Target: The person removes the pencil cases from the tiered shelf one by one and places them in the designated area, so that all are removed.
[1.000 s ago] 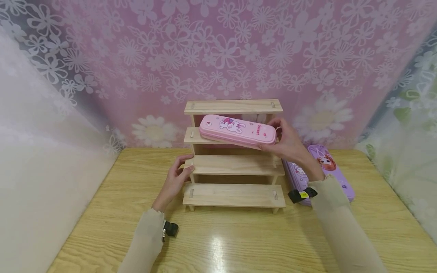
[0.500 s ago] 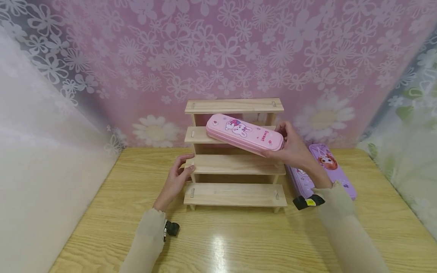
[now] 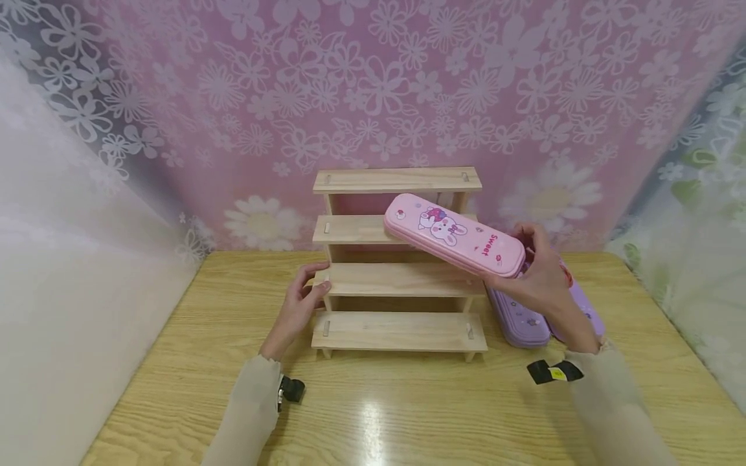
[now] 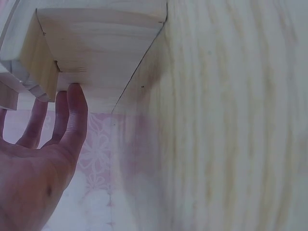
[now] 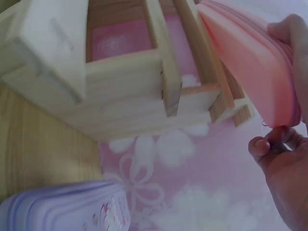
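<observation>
Overhead, from the head camera, the right hand point(image 3: 539, 275) gripped the pink pencil case point(image 3: 456, 234) by its right end, fingers curled round it, holding it tilted in the air with its left end over the second-highest step of the wooden stepped shelf point(image 3: 399, 285) and its right end past the shelf's right side. Below that hand, two purple pencil cases point(image 3: 524, 317) lay on the wooden table point(image 3: 408, 408), just beside the shelf's right edge. The left hand point(image 3: 297, 307) rested with relaxed fingers against the shelf's left side, at the level of the second-lowest step, clasping nothing. A flowered pink curtain point(image 3: 373, 97) hung behind the table.

Seen by the left wrist camera, the left hand point(image 4: 41, 163) lay open, its straight fingertips point(image 4: 76, 94) touching the pale wood of the shelf point(image 4: 96, 43), with the table point(image 4: 226, 120) beside it.

From the right wrist camera, the right hand point(image 5: 284, 159) pinched the end of the pink pencil case point(image 5: 250, 62) between thumb and fingers; the case sat up beside the shelf point(image 5: 125, 86), and one purple pencil case point(image 5: 67, 209) showed blurred at the bottom.
</observation>
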A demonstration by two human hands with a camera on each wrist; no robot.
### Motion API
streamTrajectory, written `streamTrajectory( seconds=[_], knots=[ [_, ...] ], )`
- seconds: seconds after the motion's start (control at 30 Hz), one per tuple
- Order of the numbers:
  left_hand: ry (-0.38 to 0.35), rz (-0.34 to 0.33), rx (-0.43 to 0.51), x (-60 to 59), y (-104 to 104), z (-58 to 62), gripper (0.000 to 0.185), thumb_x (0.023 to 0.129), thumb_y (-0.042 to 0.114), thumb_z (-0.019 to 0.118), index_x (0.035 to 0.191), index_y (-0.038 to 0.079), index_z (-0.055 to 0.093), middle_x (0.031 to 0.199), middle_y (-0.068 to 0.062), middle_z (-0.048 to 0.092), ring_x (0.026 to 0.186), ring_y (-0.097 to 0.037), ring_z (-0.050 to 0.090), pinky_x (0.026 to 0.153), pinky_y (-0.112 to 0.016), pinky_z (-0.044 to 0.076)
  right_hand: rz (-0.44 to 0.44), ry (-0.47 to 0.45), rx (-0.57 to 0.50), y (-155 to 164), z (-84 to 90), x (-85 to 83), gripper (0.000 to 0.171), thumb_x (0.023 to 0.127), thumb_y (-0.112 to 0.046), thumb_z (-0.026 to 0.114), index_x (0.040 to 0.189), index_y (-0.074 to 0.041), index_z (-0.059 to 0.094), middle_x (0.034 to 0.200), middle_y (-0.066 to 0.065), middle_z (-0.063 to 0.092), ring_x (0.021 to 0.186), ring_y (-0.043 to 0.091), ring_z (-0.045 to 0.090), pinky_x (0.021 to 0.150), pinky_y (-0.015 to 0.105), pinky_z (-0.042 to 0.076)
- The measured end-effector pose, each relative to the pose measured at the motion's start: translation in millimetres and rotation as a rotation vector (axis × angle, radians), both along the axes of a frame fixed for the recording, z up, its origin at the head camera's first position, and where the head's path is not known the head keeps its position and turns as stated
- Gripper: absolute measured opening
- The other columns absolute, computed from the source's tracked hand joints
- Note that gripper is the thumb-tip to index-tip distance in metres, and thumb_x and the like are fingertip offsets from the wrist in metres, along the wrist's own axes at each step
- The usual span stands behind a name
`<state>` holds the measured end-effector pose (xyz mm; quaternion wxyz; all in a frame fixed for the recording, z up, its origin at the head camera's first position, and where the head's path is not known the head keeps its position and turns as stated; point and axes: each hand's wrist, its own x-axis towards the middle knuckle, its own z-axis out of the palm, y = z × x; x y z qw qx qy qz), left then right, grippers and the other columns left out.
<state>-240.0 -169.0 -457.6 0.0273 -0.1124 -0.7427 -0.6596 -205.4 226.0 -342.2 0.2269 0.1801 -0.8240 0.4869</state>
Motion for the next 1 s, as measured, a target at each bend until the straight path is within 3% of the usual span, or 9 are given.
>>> streamTrajectory(
  seconds=[0.23, 0.43, 0.67, 1.0],
  knots=[
    [0.001, 0.006, -0.014, 0.6, -1, 0.3, 0.039, 0.096, 0.028, 0.056, 0.133, 0.022, 0.048, 0.134, -0.011, 0.045, 0.105, -0.026, 0.058, 0.079, -0.038, 0.056, -0.002, 0.041, -0.016, 15, -6.6, 11.2, 0.071, 0.057, 0.015, 0.079, 0.119, 0.008, 0.047, 0.106, -0.001, 0.049, 0.085, 0.006, 0.046, 0.063, 0.009, 0.042],
    [-0.024, -0.001, -0.006, 2.8, 1, 6.1, 0.039, 0.096, 0.021, 0.055, 0.134, 0.018, 0.047, 0.136, -0.014, 0.044, 0.106, -0.025, 0.056, 0.081, -0.04, 0.055, -0.043, 0.067, -0.026, 27, -11.4, 20.9, 0.074, 0.055, 0.015, 0.08, 0.125, 0.003, 0.057, 0.107, -0.002, 0.042, 0.085, 0.006, 0.042, 0.058, 0.008, 0.042],
    [-0.026, -0.008, -0.019, 15.8, 6, 26.0, 0.041, 0.097, 0.017, 0.053, 0.136, 0.008, 0.044, 0.135, -0.018, 0.044, 0.103, -0.024, 0.057, 0.082, -0.045, 0.054, -0.11, 0.175, -0.07, 43, -15.0, 31.1, 0.073, 0.051, 0.019, 0.079, 0.121, 0.008, 0.059, 0.109, -0.006, 0.043, 0.094, 0.006, 0.042, 0.067, 0.003, 0.046],
    [-0.033, -0.018, -0.013, 17.2, 7, 27.9, 0.042, 0.097, 0.018, 0.052, 0.137, 0.009, 0.043, 0.135, -0.016, 0.044, 0.105, -0.025, 0.056, 0.083, -0.049, 0.053, -0.196, 0.272, -0.113, 72, -17.4, 52.1, 0.074, 0.044, 0.021, 0.077, 0.115, 0.013, 0.06, 0.11, -0.007, 0.044, 0.097, 0.006, 0.039, 0.069, 0.002, 0.045]
  ],
)
